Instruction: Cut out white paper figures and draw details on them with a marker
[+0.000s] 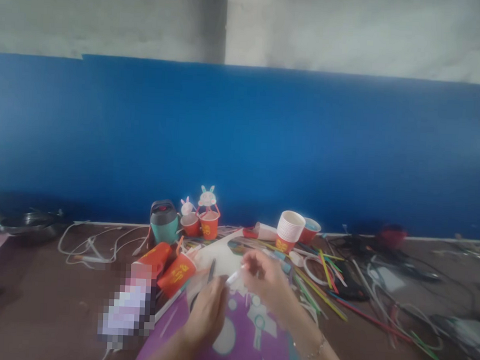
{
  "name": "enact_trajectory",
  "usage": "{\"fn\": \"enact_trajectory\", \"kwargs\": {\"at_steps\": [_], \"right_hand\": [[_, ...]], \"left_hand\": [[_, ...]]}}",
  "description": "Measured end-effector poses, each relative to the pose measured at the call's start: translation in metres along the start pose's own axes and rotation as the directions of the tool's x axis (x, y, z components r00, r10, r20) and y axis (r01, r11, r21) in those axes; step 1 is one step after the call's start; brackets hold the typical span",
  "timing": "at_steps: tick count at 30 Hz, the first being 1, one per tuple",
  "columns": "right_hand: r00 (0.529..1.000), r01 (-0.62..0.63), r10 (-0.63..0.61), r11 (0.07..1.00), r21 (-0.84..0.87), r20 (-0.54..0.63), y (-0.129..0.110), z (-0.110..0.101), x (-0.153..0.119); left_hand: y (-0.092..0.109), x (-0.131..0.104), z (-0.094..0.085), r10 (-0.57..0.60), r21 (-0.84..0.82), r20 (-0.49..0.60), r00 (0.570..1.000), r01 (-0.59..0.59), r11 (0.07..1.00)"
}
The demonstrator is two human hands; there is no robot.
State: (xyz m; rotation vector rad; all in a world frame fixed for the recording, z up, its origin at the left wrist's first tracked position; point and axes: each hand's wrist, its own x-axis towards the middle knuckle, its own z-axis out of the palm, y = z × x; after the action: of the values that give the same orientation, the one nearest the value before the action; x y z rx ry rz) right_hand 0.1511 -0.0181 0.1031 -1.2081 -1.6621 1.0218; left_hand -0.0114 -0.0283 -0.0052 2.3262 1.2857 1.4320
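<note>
My left hand [207, 312] is closed, its fingertips pinching one end of a small, shiny whitish strip [234, 277]. At the strip's other end, the fingers of my right hand [265, 279] are pinched together; blur hides the exact contact. Beneath both hands lies a purple sheet [170, 331] with white paper cut-outs [260, 322] on it, some outlined in teal. A slim black object [211, 270], partly hidden, shows just beyond my left hand. Two orange-red paper cups [178, 273] lie on their sides left of my hands.
Behind stand a teal-and-black container [164, 224], a cup with a bunny figure [209, 225] and a stack of paper cups [289, 230]. Coloured pipe cleaners [330, 306] and white cables [417, 310] spread across the brown table [60, 299] at right. A blue panel [242, 137] rises behind.
</note>
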Motion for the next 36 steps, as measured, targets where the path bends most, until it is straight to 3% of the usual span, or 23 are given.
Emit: {"fn": "enact_trajectory", "kwargs": {"at_steps": [4,8,13,15,17,19,22,24,25,28,31,34,36], "right_hand": [[0.984,-0.110,0.099,0.992,0.067,0.149,0.009,0.019,0.001],[0.991,-0.056,0.046,0.996,0.073,0.127,0.011,0.028,0.000],[0.995,-0.055,0.045,0.992,0.114,0.083,0.012,0.024,0.003],[0.995,-0.095,0.088,0.985,0.145,0.056,0.013,0.020,0.006],[0.987,-0.156,0.162,0.967,0.200,-0.010,0.013,0.015,0.009],[0.968,-0.190,0.227,0.941,0.281,-0.104,0.012,0.008,0.012],[0.951,-0.177,0.259,0.903,0.391,-0.169,0.010,-0.002,0.014],[0.950,-0.159,0.258,0.884,0.439,-0.177,0.011,-0.005,0.015],[0.948,-0.155,0.261,0.876,0.457,-0.180,0.013,-0.006,0.016],[0.948,-0.143,0.275,0.819,0.555,-0.161,0.019,-0.008,0.019],[0.951,-0.163,0.303,0.671,0.723,-0.068,0.024,-0.009,0.022],[0.941,-0.209,0.339,0.544,0.813,0.014,0.027,-0.011,0.024],[0.936,-0.221,0.351,0.503,0.835,0.036,0.028,-0.012,0.025]], "left_hand": [[0.004,0.005,-0.006,-0.001,-0.144,0.107,0.994,0.016,0.989],[0.006,0.008,-0.010,-0.029,-0.190,0.195,0.980,0.066,0.980],[0.000,0.011,-0.013,-0.179,-0.100,0.325,0.929,0.222,0.970],[-0.004,0.012,-0.014,-0.223,-0.073,0.265,0.938,0.251,0.965],[-0.007,0.013,-0.013,-0.306,-0.075,0.130,0.943,0.317,0.945],[-0.008,0.018,-0.014,-0.408,-0.100,0.023,0.913,0.408,0.908],[-0.003,0.032,-0.021,-0.468,-0.051,0.054,0.882,0.470,0.881],[0.005,0.043,-0.030,-0.449,0.091,0.231,0.863,0.441,0.893],[0.010,0.047,-0.034,-0.423,0.174,0.366,0.829,0.386,0.906],[0.026,0.045,-0.046,-0.334,0.193,0.521,0.785,0.273,0.943],[0.039,0.020,-0.048,-0.203,0.341,0.718,0.666,-0.081,0.937],[0.047,-0.010,-0.040,-0.196,0.344,0.784,0.589,-0.149,0.927],[0.048,-0.023,-0.032,-0.192,0.372,0.804,0.562,-0.225,0.900]]}}
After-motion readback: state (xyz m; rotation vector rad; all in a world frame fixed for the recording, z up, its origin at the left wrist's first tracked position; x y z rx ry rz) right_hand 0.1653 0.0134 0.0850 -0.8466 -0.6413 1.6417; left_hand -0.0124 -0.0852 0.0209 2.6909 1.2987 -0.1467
